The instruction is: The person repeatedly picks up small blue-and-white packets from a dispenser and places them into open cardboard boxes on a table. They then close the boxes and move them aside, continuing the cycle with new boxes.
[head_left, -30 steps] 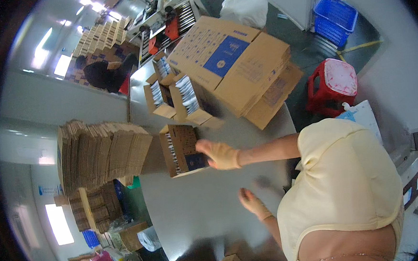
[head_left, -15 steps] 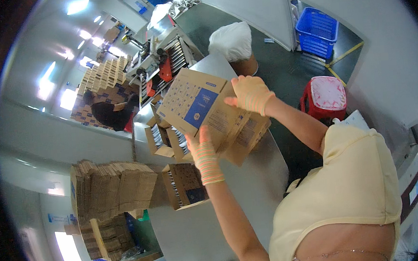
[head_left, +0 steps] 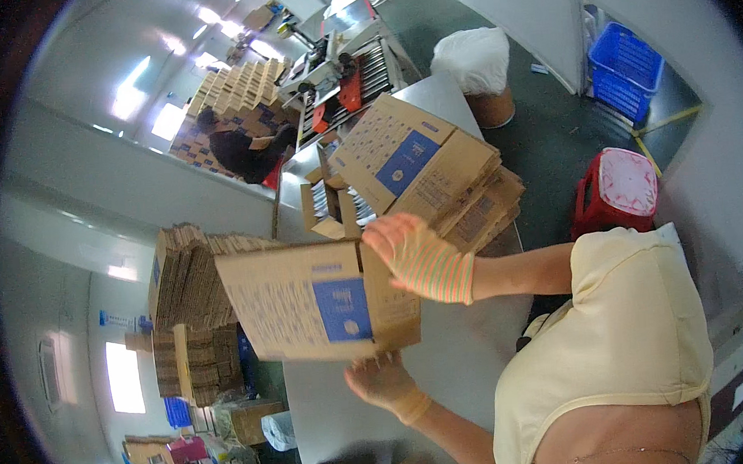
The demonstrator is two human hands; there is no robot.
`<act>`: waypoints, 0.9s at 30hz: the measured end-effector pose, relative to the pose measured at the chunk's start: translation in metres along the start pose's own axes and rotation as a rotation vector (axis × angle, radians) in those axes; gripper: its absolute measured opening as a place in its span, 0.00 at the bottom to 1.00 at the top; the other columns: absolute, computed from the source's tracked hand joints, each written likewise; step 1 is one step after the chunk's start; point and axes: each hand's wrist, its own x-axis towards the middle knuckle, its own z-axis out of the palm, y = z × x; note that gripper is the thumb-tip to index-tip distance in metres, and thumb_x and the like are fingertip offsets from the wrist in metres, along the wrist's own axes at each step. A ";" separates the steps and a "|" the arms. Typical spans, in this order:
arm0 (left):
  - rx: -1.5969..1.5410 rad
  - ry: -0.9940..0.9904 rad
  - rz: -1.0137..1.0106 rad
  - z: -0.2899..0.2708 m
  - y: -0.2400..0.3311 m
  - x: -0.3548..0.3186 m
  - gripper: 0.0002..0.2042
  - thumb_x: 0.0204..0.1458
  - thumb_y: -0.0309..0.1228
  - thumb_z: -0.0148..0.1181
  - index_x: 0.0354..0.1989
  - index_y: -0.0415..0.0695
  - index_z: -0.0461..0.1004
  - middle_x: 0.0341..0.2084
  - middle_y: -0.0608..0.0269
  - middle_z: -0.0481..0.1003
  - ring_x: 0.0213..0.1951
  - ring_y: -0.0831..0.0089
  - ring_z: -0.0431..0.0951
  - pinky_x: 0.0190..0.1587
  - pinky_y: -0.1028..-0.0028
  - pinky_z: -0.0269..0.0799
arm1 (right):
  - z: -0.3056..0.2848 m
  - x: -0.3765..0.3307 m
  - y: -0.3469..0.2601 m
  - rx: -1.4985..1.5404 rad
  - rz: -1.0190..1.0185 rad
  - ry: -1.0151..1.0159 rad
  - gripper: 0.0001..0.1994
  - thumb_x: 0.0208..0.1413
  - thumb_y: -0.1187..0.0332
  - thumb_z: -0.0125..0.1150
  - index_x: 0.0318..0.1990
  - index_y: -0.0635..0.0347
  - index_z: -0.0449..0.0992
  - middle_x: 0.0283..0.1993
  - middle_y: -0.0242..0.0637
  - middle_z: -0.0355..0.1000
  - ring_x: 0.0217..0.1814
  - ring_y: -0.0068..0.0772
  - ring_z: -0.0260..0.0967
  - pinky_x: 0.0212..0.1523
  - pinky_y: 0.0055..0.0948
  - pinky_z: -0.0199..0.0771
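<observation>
Between my two hands I hold a brown cardboard carton [head_left: 287, 309], tilted above the table, its printed front with a blue panel showing and a side panel beside it. My left hand [head_left: 385, 386], in a thin striped glove with fingertips bare, grips its lower edge; those fingertips are partly hidden. The similarly gloved right hand [head_left: 416, 259] presses its fingers against the carton's upper right corner. Beyond lies a stack of flattened cartons [head_left: 444, 164], the top one with a blue panel. Next to the stack stands an open carton [head_left: 330, 226] with small pale packs inside.
Left of the table [head_left: 472, 345] rises a tall pile of flattened cardboard [head_left: 192, 281]. A roller machine [head_left: 350, 84] stands at the far end, with a person [head_left: 247, 150] seated nearby. Rightward are a white sack [head_left: 473, 60], a blue basket [head_left: 625, 68] and a red stool [head_left: 620, 187].
Both hands have left the stack, bringing a carton leftward and nearer me. It now covers where a filled open carton showed. The whole view has shifted, with the background further right.
</observation>
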 end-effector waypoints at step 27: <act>1.934 0.259 0.041 -0.180 -0.091 -0.157 0.11 0.51 0.38 0.54 0.34 0.44 0.74 0.40 0.57 0.72 0.41 0.60 0.71 0.48 0.60 0.63 | 0.172 -0.164 -0.006 0.986 -0.857 -1.065 0.17 0.61 0.57 0.46 0.49 0.53 0.76 0.45 0.34 0.76 0.56 0.35 0.66 0.68 0.51 0.36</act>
